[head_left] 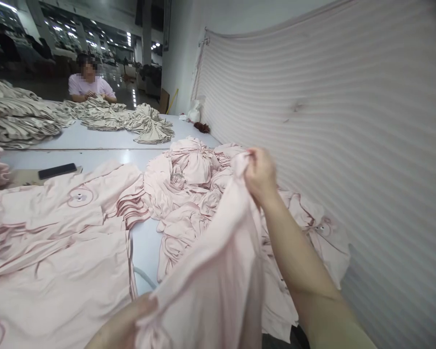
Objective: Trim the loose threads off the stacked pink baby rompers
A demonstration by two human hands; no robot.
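A pale pink garment is stretched between my two hands, its upper edge slanting from lower left to upper right. My right hand is closed around one end of it, raised in front of the heap. Nearer to me, at the bottom, my left hand grips the other end and is slightly blurred. Behind the cloth lies a crumpled heap of pink garments. To the left, flat stacks of pink garments are spread out, one showing a round face print.
A black phone rests on cardboard beyond the stacks. On the far table are heaps of greenish-beige garments, with a person seated behind. A striped cloth hangs along the right wall. A white bag stands near the corner.
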